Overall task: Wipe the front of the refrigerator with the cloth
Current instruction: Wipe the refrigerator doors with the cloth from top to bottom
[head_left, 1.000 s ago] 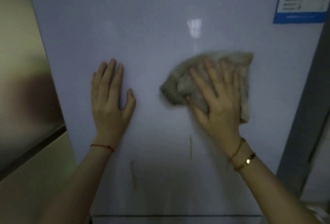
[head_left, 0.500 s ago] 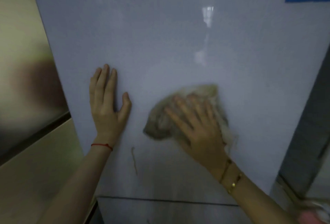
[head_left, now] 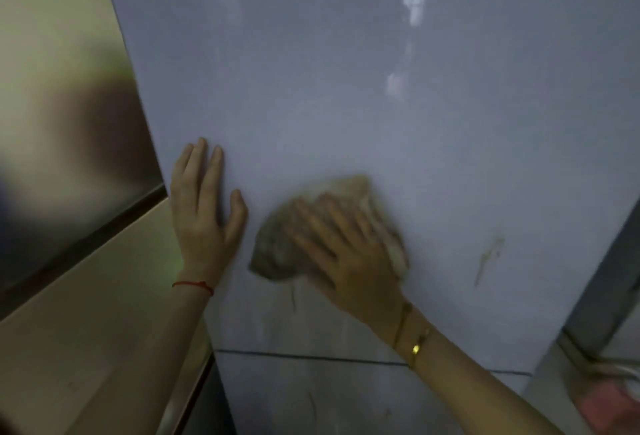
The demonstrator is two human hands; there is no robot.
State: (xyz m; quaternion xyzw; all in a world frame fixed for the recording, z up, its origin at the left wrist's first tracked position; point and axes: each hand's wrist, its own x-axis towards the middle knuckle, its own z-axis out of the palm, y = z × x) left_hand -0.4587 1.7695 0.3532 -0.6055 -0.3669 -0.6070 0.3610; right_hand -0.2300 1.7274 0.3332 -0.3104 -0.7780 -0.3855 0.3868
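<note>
my right hand (head_left: 349, 261) is spread flat on the cloth (head_left: 277, 254), fingers fanned wide, palm pressing it vs the fridge door (head_left: 346, 88). not a pinch, just an open-palm press w/ the cloth trapped under it. cloth's a crumpled grey-beige wad, blurred, poking out past my fingertips at the top & to the left of my thumb side. it sits low on the upper door panel, a bit above the horizontal seam (head_left: 311, 357) betw the two doors. gold bracelets (head_left: 412, 334) on that wrist.

left hand (head_left: 204, 213) is flat on the door too, fingers together pointing up, thumb out to the right, holding nothing, right at the door's left edge. red string (head_left: 194, 285) round that wrist. thumb is near the cloth's left end but apart from it.

door's pale, glossy, w/ a window glare (head_left: 414, 1) up top. brownish streak (head_left: 488, 258) to the right of the cloth, another thin one (head_left: 293, 299) just below it. beige wall panel (head_left: 69, 157) off to the left.
</note>
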